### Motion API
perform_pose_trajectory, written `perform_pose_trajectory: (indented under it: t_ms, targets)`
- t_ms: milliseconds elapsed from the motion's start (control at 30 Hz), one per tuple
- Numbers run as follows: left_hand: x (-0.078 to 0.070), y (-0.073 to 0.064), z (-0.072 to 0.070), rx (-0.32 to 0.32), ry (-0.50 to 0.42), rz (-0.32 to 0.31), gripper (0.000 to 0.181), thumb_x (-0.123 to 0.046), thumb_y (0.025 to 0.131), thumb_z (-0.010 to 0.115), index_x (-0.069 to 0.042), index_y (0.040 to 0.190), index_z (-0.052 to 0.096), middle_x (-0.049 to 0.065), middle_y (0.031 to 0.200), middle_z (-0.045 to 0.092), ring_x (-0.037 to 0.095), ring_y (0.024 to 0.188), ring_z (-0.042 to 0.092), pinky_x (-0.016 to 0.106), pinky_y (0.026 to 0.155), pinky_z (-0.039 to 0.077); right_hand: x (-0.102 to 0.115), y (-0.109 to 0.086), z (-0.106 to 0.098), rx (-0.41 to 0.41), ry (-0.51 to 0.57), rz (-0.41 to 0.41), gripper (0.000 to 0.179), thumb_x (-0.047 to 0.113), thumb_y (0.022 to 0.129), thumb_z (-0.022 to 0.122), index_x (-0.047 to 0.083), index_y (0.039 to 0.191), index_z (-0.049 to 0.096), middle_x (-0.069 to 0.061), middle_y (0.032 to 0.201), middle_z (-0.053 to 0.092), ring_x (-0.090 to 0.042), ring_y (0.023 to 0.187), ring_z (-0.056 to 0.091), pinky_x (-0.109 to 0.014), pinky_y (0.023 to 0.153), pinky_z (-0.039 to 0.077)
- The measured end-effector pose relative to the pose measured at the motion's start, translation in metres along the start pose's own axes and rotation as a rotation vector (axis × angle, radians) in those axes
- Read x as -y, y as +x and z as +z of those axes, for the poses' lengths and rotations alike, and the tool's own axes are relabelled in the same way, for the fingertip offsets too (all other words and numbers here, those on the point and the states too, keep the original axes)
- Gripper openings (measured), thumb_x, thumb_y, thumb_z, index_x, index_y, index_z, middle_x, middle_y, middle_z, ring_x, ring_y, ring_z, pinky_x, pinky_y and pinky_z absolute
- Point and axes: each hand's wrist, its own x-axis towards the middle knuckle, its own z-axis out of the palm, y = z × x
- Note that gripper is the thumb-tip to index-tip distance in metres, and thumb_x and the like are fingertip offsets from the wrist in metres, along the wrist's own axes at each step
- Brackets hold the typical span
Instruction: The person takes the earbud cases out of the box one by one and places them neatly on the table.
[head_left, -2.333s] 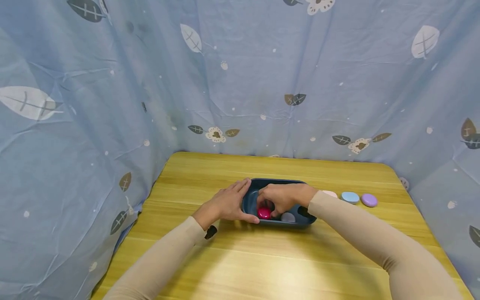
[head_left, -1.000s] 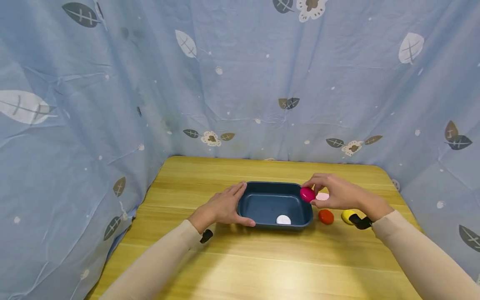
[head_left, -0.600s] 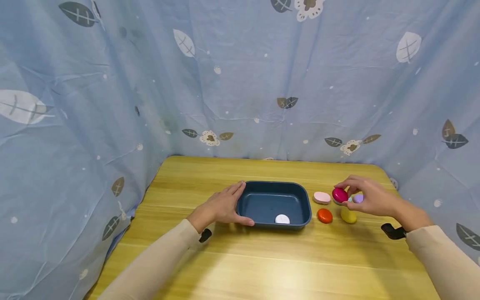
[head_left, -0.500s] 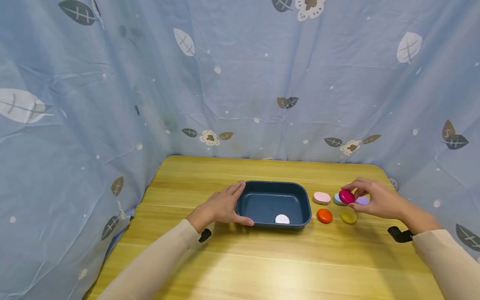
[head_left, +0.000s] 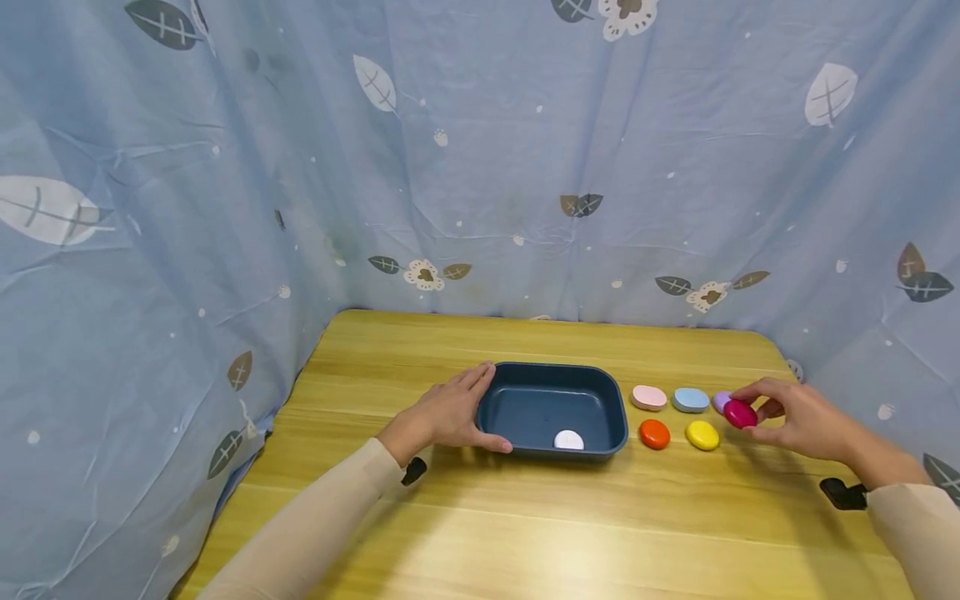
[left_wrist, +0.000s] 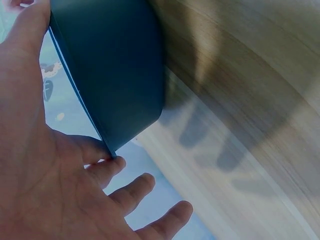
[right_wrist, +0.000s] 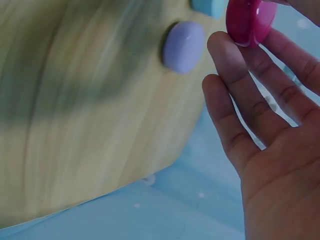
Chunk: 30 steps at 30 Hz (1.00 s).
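Observation:
My right hand (head_left: pixel 806 421) pinches a glossy magenta rounded disc (head_left: pixel 740 414) between thumb and fingertips at the table's right side. In the head view the disc partly covers a purple rounded disc (head_left: pixel 722 402); the right wrist view shows that purple piece (right_wrist: pixel 184 47) lying on the wood, apart from the hand. My left hand (head_left: pixel 447 414) rests against the left end of a dark blue rectangular tub (head_left: pixel 552 451), its thumb at the front and fingers toward the back, fairly straight along the rim. A white round piece (head_left: pixel 568 439) lies inside the tub near its front wall.
Right of the tub lie a pink oval piece (head_left: pixel 648 397) and a light blue one (head_left: pixel 691 400), with an orange disc (head_left: pixel 655 433) and a yellow disc (head_left: pixel 702 435) in front of them. Blue patterned cloth (head_left: pixel 525 167) surrounds the wooden table (head_left: pixel 540 533).
My right hand has lifted the magenta disc out of the tub and carried it rightward past the pink and blue pieces. The left hand has stayed at the tub's end.

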Motion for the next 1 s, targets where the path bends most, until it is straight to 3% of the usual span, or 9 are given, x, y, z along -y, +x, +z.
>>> perform_pose_trajectory:
  t_ms: [267,600,1000]
  targets:
    - [0.001,-0.001,0.000,-0.003,-0.002,-0.015,0.145,-0.094,0.087,0.079,-0.020,0.190,0.008,0.002,0.200,0.011,0.037,0.183,0.027,0.070,0.141,0.037,-0.012,-0.005,0.006,0.075,0.019,0.059,0.047,0.013,0.083,0.106,0.005,0.122,0.082,-0.008,0.117,0.084,0.009,0.087,0.070,-0.022,0.077,0.062]
    - [0.000,-0.001,0.000,-0.002,0.002,-0.008,0.146,-0.093,0.087,0.080,-0.019,0.190,0.009,0.002,0.200,0.010,0.036,0.183,0.026,0.068,0.142,0.037,-0.019,-0.009,0.018,0.112,0.004,0.083,0.047,0.016,0.083,0.107,0.007,0.121,0.082,-0.005,0.112,0.083,0.005,0.085,0.069,-0.025,0.075,0.062]
    - [-0.004,-0.003,-0.003,-0.002,0.007,-0.008,0.145,-0.093,0.087,0.080,-0.019,0.190,0.009,0.002,0.200,0.010,0.036,0.183,0.026,0.068,0.142,0.036,-0.024,-0.012,0.026,0.108,0.017,0.075,0.045,0.011,0.081,0.105,0.008,0.118,0.079,-0.003,0.109,0.080,0.009,0.081,0.062,-0.025,0.071,0.058]
